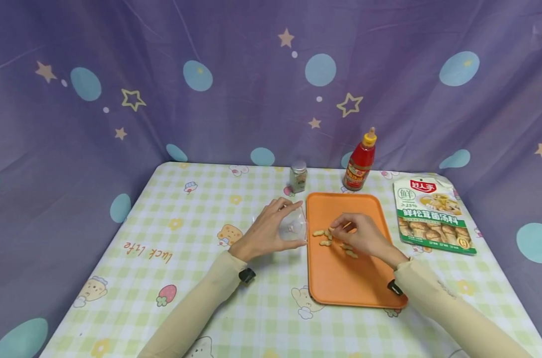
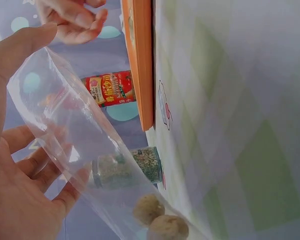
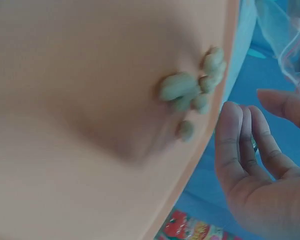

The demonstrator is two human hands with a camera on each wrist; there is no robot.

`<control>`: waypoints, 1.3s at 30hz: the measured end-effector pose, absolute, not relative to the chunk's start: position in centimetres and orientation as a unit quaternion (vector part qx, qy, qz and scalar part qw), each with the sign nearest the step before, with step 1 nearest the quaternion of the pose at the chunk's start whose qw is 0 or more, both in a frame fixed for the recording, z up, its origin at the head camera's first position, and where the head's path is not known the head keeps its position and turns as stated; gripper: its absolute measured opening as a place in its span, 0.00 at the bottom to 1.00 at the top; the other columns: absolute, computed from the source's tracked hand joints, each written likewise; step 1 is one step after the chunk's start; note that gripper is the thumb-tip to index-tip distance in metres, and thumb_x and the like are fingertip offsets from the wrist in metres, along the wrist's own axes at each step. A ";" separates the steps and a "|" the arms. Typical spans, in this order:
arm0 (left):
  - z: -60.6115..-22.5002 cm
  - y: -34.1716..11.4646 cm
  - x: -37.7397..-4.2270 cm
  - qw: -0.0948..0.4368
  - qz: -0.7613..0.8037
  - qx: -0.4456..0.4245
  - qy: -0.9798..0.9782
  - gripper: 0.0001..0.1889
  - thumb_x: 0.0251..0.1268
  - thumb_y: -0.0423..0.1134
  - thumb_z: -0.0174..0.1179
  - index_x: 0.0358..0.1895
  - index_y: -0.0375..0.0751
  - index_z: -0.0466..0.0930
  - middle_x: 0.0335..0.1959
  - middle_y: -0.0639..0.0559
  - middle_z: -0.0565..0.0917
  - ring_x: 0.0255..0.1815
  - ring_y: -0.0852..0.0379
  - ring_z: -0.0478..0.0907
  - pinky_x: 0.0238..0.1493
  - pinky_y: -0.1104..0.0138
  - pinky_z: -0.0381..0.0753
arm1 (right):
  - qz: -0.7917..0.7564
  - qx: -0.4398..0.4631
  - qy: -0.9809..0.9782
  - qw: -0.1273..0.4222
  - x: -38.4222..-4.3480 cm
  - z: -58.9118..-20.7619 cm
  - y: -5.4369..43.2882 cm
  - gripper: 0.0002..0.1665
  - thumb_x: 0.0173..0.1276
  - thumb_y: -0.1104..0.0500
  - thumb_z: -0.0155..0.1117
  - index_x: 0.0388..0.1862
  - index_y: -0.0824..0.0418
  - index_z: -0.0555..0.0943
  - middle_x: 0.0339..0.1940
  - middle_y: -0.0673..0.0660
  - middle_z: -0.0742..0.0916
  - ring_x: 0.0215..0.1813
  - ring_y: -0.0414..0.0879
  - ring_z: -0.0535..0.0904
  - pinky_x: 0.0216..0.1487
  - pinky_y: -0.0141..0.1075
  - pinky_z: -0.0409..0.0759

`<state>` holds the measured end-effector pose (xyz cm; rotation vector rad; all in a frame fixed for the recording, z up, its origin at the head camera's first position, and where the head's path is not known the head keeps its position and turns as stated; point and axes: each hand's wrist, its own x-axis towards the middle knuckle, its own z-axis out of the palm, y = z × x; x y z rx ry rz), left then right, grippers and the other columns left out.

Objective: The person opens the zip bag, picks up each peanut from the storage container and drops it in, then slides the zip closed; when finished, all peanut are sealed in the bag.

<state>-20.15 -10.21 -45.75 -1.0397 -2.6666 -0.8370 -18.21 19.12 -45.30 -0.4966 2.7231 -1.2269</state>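
My left hand (image 1: 263, 229) grips a clear plastic bag (image 1: 294, 224) at the left edge of the orange tray (image 1: 348, 286), thumb and fingers spread along its mouth. Low in the bag, the left wrist view shows a couple of peanuts (image 2: 167, 227). Above the tray is my right hand (image 1: 359, 232), its fingertips close to several loose peanuts (image 1: 326, 243). In the right wrist view its thumb and bent fingers (image 3: 229, 132) stand apart with nothing between them. More unshelled peanuts (image 3: 179, 86) lie in a small cluster on the tray.
Behind the tray stand a seasoning jar (image 1: 298, 177) and a red sauce bottle (image 1: 360, 164) with a yellow cap. A green and white food packet (image 1: 433, 216) lies to the tray's right. The checked tablecloth (image 1: 199, 209) runs back to a purple curtain.
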 end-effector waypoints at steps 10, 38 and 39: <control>-45.7 -10.3 -20.0 0.075 -0.278 -0.348 -0.892 0.51 0.53 0.64 0.76 0.79 0.47 0.68 0.60 0.55 0.74 0.53 0.58 0.69 0.58 0.59 0.73 | -0.389 -0.171 0.900 0.094 -17.7 -46.4 21.1 0.04 0.70 0.64 0.71 0.43 0.62 0.88 0.36 0.54 0.90 0.38 0.42 0.85 0.41 0.32 0.82; -46.0 -10.3 -20.2 0.067 -0.273 -0.347 -0.895 0.51 0.54 0.65 0.75 0.80 0.49 0.67 0.61 0.55 0.74 0.55 0.58 0.70 0.62 0.58 0.73 | -0.356 -0.193 0.909 0.097 -17.9 -46.8 22.5 0.09 0.65 0.71 0.69 0.41 0.61 0.88 0.34 0.54 0.90 0.35 0.41 0.84 0.38 0.30 0.81; -46.0 -10.3 -20.2 0.066 -0.273 -0.346 -0.895 0.51 0.54 0.66 0.75 0.80 0.50 0.67 0.61 0.55 0.74 0.55 0.58 0.70 0.61 0.58 0.73 | -0.359 -0.194 0.908 0.097 -17.9 -46.8 22.5 0.09 0.65 0.72 0.69 0.41 0.62 0.88 0.34 0.54 0.91 0.35 0.41 0.84 0.38 0.30 0.81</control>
